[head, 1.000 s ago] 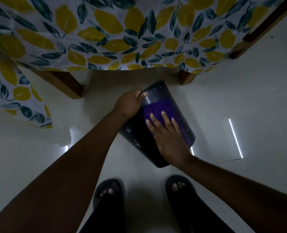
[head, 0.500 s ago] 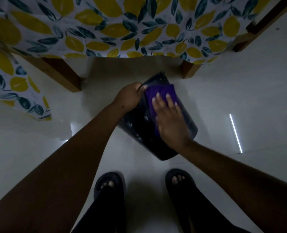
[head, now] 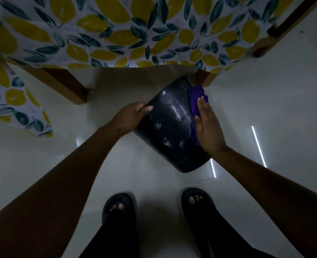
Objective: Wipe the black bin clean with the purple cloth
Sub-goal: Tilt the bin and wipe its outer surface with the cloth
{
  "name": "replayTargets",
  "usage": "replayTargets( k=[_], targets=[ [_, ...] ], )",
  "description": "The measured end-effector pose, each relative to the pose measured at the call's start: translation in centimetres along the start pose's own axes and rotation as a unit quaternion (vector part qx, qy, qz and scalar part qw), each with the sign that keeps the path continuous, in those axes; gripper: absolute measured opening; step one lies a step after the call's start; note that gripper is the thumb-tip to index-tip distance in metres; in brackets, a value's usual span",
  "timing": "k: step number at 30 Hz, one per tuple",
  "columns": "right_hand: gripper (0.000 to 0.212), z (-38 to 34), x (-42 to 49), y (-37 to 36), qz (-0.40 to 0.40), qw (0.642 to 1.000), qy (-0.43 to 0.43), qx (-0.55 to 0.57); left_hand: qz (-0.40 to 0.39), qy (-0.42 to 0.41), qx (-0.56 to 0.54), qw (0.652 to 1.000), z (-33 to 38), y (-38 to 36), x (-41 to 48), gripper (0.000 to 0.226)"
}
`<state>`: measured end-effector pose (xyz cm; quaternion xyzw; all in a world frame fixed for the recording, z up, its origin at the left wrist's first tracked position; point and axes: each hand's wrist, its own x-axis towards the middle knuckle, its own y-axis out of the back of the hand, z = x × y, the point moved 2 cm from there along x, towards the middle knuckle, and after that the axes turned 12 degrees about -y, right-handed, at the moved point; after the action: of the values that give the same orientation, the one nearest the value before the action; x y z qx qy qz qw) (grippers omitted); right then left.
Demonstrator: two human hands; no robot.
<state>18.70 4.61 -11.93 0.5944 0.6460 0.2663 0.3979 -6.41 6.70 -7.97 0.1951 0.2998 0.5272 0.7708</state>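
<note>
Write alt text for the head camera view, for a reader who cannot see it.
A person tilts a black bin above a pale floor, the left hand gripping its rim while the right hand presses a purple cloth flat against its side. A table with a lemon-print cloth stands beyond, and two feet in dark sandals show below.

The bin (head: 172,127) is seen to be smooth, glossy black plastic, with streaked highlights and dull smudges on its wall. The cloth (head: 195,101) is soft, matt purple fabric, bunched in folds. The floor (head: 265,90) is pale, polished and reflective. The tablecloth (head: 116,30) is matt printed fabric, and the table legs (head: 66,84) are smooth brown wood.
</note>
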Motion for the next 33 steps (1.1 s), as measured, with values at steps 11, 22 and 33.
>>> replayTargets(
  k=[11,22,33],
  targets=[
    [0.065,-3.5,-4.1,-1.8,0.012,0.965,0.115,-0.237,0.069,0.004,-0.069,0.995,0.5,-1.5,0.8,0.033],
    [0.079,-1.2,-7.6,-2.1,-0.001,0.961,0.119,-0.251,0.073,0.005,0.011,0.997,1.6,-1.5,1.8,0.034],
    [0.056,-1.5,-4.4,-0.7,0.027,0.988,0.009,-0.154,0.073,0.004,0.042,0.996,2.2,-1.3,2.1,0.031]
  ],
)
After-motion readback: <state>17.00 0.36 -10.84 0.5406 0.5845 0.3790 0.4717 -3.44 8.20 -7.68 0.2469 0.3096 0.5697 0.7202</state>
